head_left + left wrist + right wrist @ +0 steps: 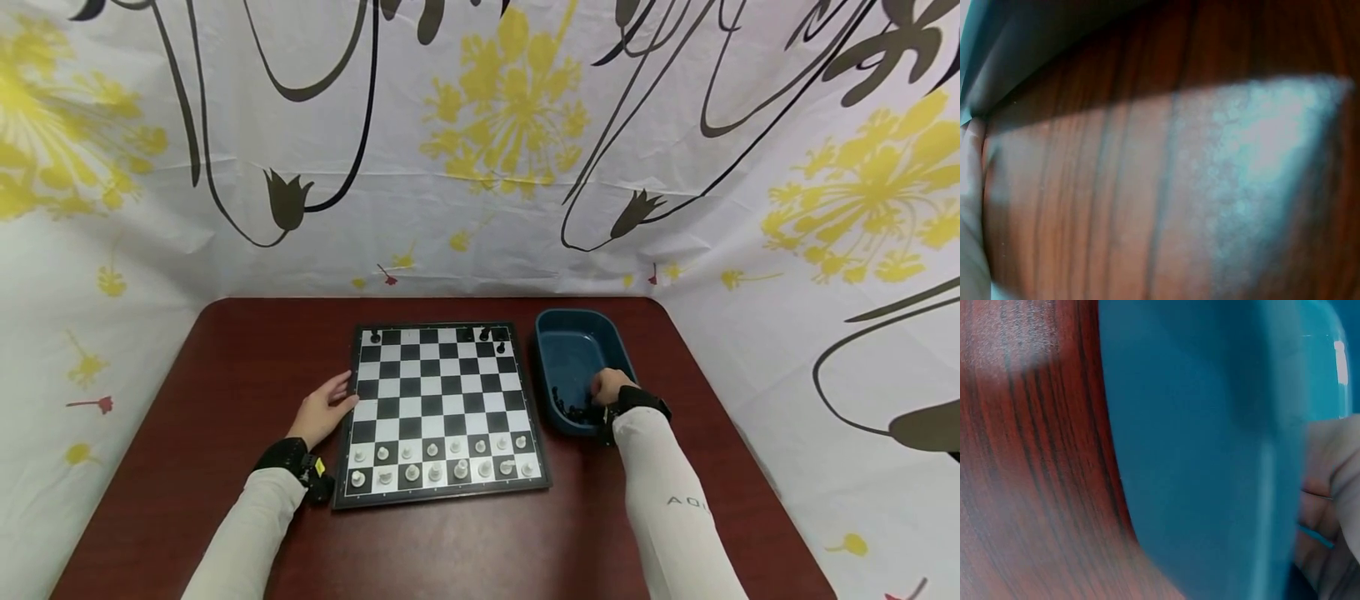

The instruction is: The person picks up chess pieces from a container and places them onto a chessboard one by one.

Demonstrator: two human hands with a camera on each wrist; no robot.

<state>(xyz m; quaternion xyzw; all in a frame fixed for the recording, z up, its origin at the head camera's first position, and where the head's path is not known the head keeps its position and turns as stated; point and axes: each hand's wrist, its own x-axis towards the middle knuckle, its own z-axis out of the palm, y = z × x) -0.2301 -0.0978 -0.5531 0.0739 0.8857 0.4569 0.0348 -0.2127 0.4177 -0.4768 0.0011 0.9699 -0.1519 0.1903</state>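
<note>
A black-and-white chessboard (438,393) lies in the middle of a dark red wooden table (225,375). Two rows of white pieces (435,463) stand along its near edge, and several black pieces (483,334) stand on the far row. My left hand (339,398) rests flat on the table, its straight fingers touching the board's left edge. My right hand (609,385) reaches down into a blue tray (573,317) just right of the board, among the black pieces (570,409) heaped at its near end. The right wrist view shows bent fingers (1329,487) behind the tray wall (1197,456); what they hold is hidden.
A white cloth with yellow flowers and black stems (510,125) hangs behind and to both sides of the table. The left wrist view shows only blurred wood grain (1116,206). The table's front edge lies near me, below the board.
</note>
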